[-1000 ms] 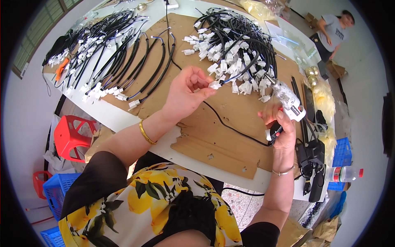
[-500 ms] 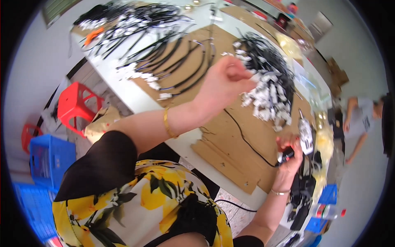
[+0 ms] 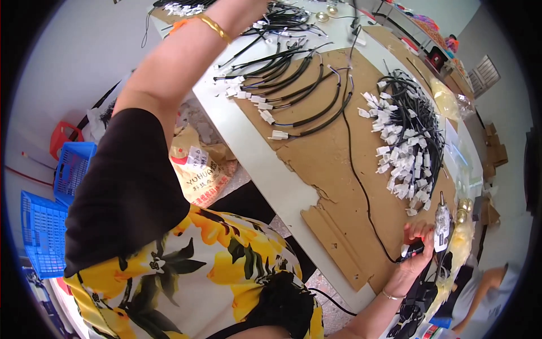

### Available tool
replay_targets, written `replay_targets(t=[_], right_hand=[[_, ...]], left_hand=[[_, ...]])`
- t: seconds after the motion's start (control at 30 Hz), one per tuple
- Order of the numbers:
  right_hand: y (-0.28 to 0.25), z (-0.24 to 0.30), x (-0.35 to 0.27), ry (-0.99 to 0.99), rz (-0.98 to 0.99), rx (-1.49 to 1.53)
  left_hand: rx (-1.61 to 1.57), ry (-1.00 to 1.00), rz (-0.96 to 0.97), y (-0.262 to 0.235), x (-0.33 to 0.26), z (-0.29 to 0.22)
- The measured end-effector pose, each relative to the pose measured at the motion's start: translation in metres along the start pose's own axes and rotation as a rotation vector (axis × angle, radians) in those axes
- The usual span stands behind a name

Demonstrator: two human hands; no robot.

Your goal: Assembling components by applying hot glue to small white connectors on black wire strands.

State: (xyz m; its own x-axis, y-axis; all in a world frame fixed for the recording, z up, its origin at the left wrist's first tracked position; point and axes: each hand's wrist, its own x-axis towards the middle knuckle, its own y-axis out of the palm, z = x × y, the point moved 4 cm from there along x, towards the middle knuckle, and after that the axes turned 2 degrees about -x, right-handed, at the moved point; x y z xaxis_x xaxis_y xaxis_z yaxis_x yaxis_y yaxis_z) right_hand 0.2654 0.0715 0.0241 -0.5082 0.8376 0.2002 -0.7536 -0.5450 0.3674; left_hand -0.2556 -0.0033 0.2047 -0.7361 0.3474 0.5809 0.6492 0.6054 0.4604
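Note:
My right hand (image 3: 418, 251) is closed around the black handle of a corded glue gun (image 3: 442, 230), at the right side of the table. The gun's pale body and narrow metal nozzle point away from me. My left arm reaches far forward over the table, and its hand (image 3: 251, 7) is cut off by the upper edge, so its fingers are hidden. Nearest to that arm lies a pile of black cables (image 3: 285, 20). A row of black cables with white connectors (image 3: 305, 116) is spread on the cardboard (image 3: 316, 155). A heap of similar cables (image 3: 412, 144) lies to the right.
A black power cord (image 3: 353, 152) crosses the cardboard to the gun. Black adapters and wires (image 3: 415, 302) crowd the right edge beside yellowish plastic bags (image 3: 454, 271). Blue crates (image 3: 45, 231) and a printed sack (image 3: 197, 169) stand at the left. Another person (image 3: 485, 294) is at the right.
My left hand has moved from over the right-hand cable heap, forward and left to the upper edge. My right hand keeps its hold on the glue gun. The view has shifted.

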Motion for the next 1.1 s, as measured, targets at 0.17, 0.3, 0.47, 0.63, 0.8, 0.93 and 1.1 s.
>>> replay_targets(t=[0.17,0.3,0.47,0.63,0.8,0.93,1.1], right_hand=[[-0.003,0.010,-0.004,0.003,-0.011,0.011],[-0.006,0.001,-0.003,0.037,-0.015,0.002],[-0.010,0.000,-0.012,0.050,-0.051,0.020],[-0.008,-0.002,-0.010,0.054,-0.067,0.015],[-0.004,-0.007,0.003,0.062,-0.083,0.035],[-0.011,0.000,-0.003,0.039,-0.054,0.041],[-0.010,-0.012,0.000,0.093,-0.011,0.056]], left_hand=[[0.231,0.070,-0.071,-0.038,0.040,-0.022],[0.293,-0.010,-0.233,-0.073,0.040,0.009],[0.317,0.019,-0.295,-0.091,0.066,0.022],[0.221,0.056,-0.290,-0.066,0.087,0.027],[0.225,0.197,-0.351,-0.038,0.093,-0.004],[0.280,0.185,-0.203,-0.057,0.083,0.024],[0.710,-0.114,-0.122,-0.149,-0.010,0.069]])
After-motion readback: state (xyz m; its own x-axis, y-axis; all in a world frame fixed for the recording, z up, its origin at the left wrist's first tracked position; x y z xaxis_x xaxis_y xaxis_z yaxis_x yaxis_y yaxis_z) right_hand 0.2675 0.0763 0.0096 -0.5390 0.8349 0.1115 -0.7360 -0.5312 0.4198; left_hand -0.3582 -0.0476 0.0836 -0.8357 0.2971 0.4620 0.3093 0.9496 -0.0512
